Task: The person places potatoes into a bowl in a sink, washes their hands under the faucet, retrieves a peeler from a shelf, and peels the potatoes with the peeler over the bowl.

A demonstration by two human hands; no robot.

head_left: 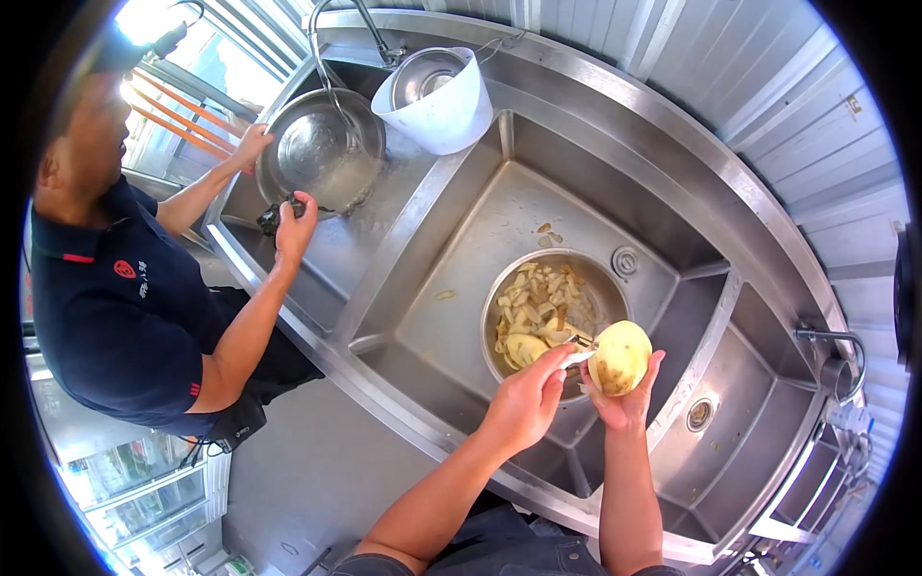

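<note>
My right hand (622, 405) holds a large, mostly peeled potato (621, 358) from below, with some brown patches on its lower side. Closed round a small peeler (580, 348), my left hand (523, 403) brings the tool against the potato's left side. Beneath and left of the potato, a round metal bowl (490, 305) stands in the middle sink basin, with pale peelings (538, 293) and yellowish potato pieces (524, 348) in it.
A co-worker (144, 288) at the left sink holds a metal pan (312, 144) under running water and a dark scrubber (272, 220). Behind is a white bucket (440, 113) with a metal bowl. A right basin (735, 413) has a faucet (855, 350).
</note>
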